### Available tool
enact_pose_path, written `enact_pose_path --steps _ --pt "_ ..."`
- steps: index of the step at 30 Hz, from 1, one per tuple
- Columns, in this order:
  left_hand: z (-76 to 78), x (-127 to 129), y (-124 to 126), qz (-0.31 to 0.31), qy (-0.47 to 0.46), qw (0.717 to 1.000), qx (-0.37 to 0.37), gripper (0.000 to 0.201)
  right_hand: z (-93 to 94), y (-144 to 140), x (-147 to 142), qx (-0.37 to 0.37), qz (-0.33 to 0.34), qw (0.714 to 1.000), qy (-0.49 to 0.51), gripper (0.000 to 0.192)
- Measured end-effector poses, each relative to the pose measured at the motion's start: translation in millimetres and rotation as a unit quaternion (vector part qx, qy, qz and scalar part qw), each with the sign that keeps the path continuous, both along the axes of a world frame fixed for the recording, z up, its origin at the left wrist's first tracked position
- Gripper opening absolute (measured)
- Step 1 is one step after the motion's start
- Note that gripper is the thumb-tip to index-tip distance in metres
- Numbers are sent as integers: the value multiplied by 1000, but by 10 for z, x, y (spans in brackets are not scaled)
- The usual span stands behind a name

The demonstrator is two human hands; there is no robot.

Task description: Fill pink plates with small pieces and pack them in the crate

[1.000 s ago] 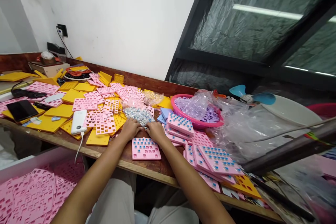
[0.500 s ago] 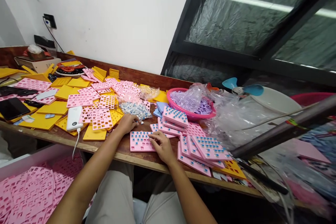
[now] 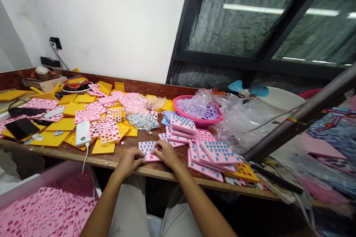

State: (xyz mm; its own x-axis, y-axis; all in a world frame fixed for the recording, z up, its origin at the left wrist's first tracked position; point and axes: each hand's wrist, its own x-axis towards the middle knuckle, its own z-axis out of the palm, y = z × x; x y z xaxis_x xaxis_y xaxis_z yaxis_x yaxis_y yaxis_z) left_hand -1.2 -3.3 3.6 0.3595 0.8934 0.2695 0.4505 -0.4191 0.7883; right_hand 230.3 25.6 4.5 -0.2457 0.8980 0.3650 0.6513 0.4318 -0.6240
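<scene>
A pink plate with blue pieces set in its holes [image 3: 146,148] lies near the front edge of the wooden table [image 3: 111,157]. My left hand [image 3: 130,162] rests at its left front corner and my right hand [image 3: 166,152] lies on its right side; both touch it. Just beyond sits a clear bag of small blue and white pieces [image 3: 142,121]. To the right lies a pile of filled pink plates [image 3: 211,152].
Empty pink [image 3: 109,132] and yellow [image 3: 51,139] perforated plates cover the left of the table, with a white power bank [image 3: 82,133] and a phone [image 3: 22,128]. A pink basket [image 3: 198,110], plastic bags, a small fan [image 3: 244,92] and a slanted metal bar [image 3: 300,118] stand right. A bin of pink plates [image 3: 41,207] sits below.
My left hand came back from the bag of small pieces to the plate's left corner. My right hand shifted onto the plate's right side. The view turned slightly.
</scene>
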Motion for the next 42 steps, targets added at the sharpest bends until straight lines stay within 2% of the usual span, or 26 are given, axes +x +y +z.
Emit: enact_pose_path --steps 6,10,17,19,24,30,32,36,38,40,42 --pt "49 1 54 5 0 1000 -25 16 -20 -57 74 12 36 999 4 9" --pt "35 0 -3 2 -14 1000 -12 15 -26 -45 69 22 45 999 20 5" --pt "-12 34 -107 35 10 998 43 18 -61 -28 18 37 29 999 22 8" --pt "-21 48 -154 41 32 997 61 20 -86 -42 25 47 29 998 16 10" --pt "8 107 -244 104 120 982 106 21 -102 -49 31 74 19 997 -33 11" --pt "139 157 -150 76 218 970 74 16 -9 -31 16 82 29 992 -93 12" --pt "102 141 -133 68 196 976 68 16 9 -23 20 88 33 989 -111 11" --pt "-71 89 -199 78 100 989 71 20 10 -6 36 94 47 984 -145 12" --pt "-102 58 -218 81 91 990 73 23 -2 -3 35 97 47 982 -155 14" --pt "-46 15 -147 62 102 990 71 21 -18 -4 24 98 41 982 -158 15" --pt "84 -38 63 47 110 990 74 21 -28 -7 6 97 35 981 -164 16"
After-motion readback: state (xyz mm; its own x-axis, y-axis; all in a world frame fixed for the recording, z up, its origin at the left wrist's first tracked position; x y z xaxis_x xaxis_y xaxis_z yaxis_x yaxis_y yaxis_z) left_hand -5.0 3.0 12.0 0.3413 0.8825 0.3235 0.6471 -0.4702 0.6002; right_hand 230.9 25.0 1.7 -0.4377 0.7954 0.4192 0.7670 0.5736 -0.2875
